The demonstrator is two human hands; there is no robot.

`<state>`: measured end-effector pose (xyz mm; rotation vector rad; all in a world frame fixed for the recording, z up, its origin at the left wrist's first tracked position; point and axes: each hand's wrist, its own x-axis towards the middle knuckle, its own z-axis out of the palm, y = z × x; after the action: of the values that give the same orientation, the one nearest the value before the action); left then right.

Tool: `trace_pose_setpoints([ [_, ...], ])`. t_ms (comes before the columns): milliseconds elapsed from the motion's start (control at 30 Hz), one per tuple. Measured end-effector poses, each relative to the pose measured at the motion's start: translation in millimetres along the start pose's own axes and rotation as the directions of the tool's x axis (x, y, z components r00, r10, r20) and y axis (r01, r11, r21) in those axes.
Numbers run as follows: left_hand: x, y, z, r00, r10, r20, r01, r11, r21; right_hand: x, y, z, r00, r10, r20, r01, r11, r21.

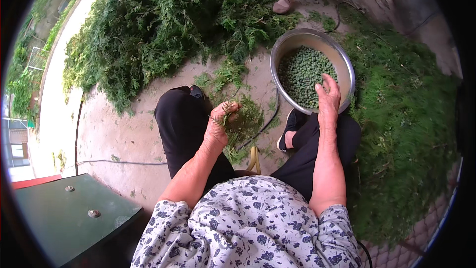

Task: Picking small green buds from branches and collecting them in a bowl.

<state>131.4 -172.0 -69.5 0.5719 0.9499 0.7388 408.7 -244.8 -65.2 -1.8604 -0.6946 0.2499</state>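
My left hand [218,125] is closed around a leafy green conifer sprig [246,119], which hangs to the right of the fingers between my knees. Over the near rim of a round metal basin [347,77] reaches my right hand [328,100]. Its thumb and fingers are apart, and nothing shows between them. Many small round green cones or berries [303,69] fill the lower part of the basin. The basin stands on the ground just past my right foot, and my right hand covers part of its contents.
A big heap of cut conifer branches [163,34] lies ahead and to the left. More greenery [401,134] spreads along the right. Another person's foot [283,4] is beyond the basin. A dark cable [265,124] crosses the ground. A green panel [74,213] stands at lower left.
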Motion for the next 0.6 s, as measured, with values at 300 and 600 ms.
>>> trace_pose_setpoints([
  [300,-7.2,18.9,-2.6,0.993,-0.118,-0.029,0.097,0.909,-0.405,-68.7,-35.3,21.8,0.700,0.217,0.680,-0.310,0.951,0.015],
  [600,-9.8,27.3,-1.5,0.997,-0.070,-0.011,0.055,0.865,-0.499,-167.9,-74.4,67.8,0.260,0.179,0.949,-0.872,0.466,0.151],
])
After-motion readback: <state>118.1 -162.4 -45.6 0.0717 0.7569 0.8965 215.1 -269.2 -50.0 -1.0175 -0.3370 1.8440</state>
